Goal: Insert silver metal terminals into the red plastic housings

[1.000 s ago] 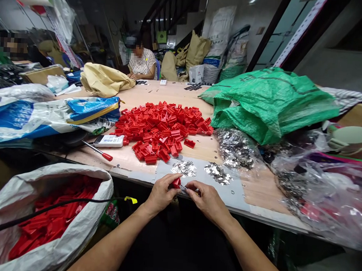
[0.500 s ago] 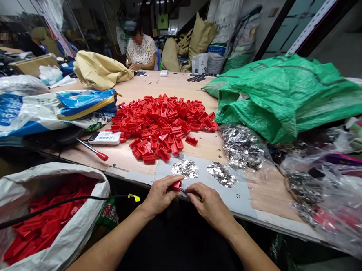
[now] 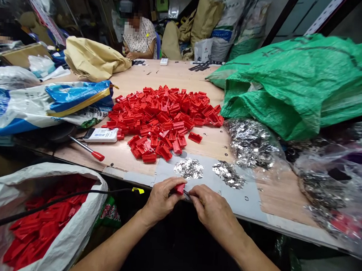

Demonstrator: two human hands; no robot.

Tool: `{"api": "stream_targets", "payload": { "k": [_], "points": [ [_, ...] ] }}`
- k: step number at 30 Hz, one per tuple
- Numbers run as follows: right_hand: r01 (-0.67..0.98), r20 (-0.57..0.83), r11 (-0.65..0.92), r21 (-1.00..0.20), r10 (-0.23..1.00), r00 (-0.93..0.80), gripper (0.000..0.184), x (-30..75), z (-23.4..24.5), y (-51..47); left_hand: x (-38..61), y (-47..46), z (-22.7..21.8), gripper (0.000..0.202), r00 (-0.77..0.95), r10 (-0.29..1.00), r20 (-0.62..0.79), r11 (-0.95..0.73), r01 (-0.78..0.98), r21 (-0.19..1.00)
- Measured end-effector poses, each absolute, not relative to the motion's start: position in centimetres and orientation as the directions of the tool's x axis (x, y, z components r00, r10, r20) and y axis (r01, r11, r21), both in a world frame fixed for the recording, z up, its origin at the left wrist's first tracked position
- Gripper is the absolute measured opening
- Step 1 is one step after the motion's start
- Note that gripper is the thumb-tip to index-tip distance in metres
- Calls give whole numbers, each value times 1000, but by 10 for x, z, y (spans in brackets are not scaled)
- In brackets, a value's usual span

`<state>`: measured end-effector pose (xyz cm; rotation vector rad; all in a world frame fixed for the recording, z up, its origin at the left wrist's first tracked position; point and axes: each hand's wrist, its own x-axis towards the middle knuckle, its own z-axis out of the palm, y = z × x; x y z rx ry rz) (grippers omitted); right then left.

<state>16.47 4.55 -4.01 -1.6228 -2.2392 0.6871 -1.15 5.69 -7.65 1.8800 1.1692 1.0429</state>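
Note:
At the near table edge my left hand [image 3: 161,197] is closed around a small red plastic piece [image 3: 180,188]. My right hand [image 3: 211,207] is pinched on a thin metal tool or part [image 3: 186,194] whose tip meets the red piece. Just beyond my hands lie two small heaps of shiny metal clips [image 3: 188,168] on a grey sheet [image 3: 251,195]. A big pile of red plastic pieces [image 3: 162,118] covers the middle of the wooden table [image 3: 172,75].
A white sack [image 3: 80,231] with more red pieces stands at the lower left, a black cable across it. A red-handled screwdriver [image 3: 88,149] and a white device [image 3: 101,135] lie left of the pile. Green sacking [image 3: 294,81], clear bags of clips [image 3: 251,142]. Another person [image 3: 139,37] sits at the far end.
My hands have stayed together on the red piece at the table edge. The camera has tilted down a little, so everything sits higher in the picture.

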Motion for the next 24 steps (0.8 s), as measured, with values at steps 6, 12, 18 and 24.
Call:
{"api": "stream_targets", "payload": {
  "k": [6,12,18,24],
  "points": [
    [855,-46,204,-476,966,-256,17,153,-35,43,-9,56,-79,39,259,924,282,-369,411,833],
    [806,-10,250,-537,953,-303,14,163,-41,43,-12,60,-77,37,259,938,230,-318,381,868],
    [768,25,280,-576,945,-326,14,171,-43,50,-15,62,-74,34,290,930,225,-322,351,879],
    [757,-8,278,-591,937,-351,15,175,-42,55,-15,62,-76,33,306,919,251,-358,372,857]
  ]
}}
